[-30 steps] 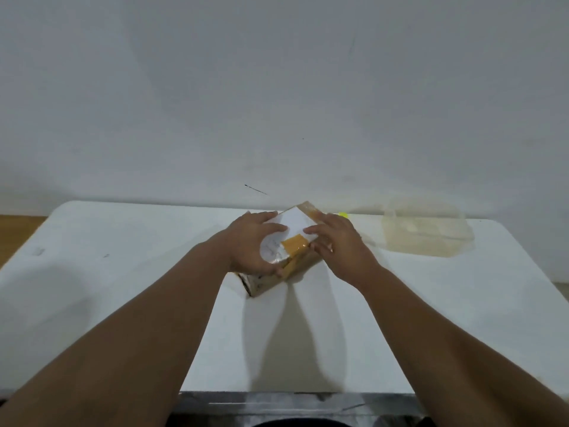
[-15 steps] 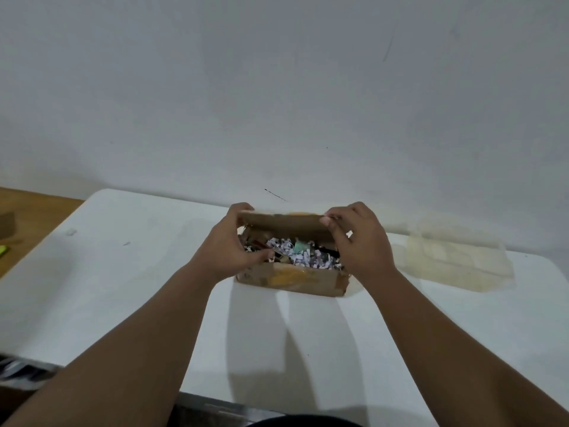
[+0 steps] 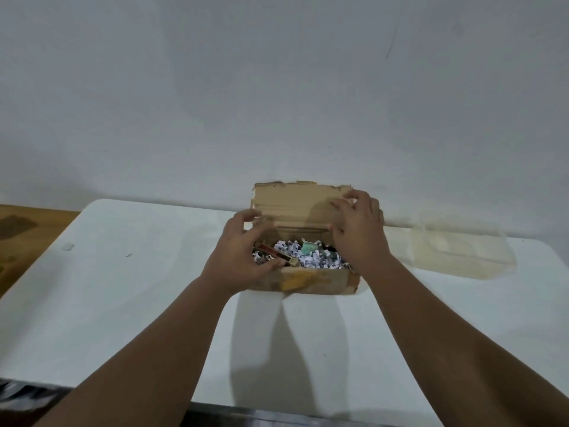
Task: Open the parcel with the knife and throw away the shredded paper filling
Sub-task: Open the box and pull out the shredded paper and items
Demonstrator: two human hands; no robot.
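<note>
1. The parcel point(image 3: 308, 280), a small brown cardboard box, sits on the white table point(image 3: 123, 303) near its far edge, close to the wall point(image 3: 277, 87). Its lid flap point(image 3: 295, 203) stands upright at the back; the top is open.
2. Inside, shredded paper filling point(image 3: 317, 261) is exposed, white with dark print. A long red-and-dark item point(image 3: 277, 254) lies across the left part, and a small green item point(image 3: 308, 248) sits among the shreds. What these are cannot be told.
3. The left hand point(image 3: 243, 257) is over the left end of the box, fingers curled and spread, the thumb against the front rim. Whether it grips anything cannot be told.
4. The right hand point(image 3: 357, 229) is at the right end, fingers apart, the tips touching the raised flap.
5. A clear plastic container point(image 3: 462, 251) lies on the table to the right, well apart from the box. No knife is in view.
6. Judgement: cutting appears finished; the step in hand is spreading the box open.
7. Judgement: the next move calls for lifting the shreds out without dragging the contents along, and for a disposal place, none of which is visible.
</note>
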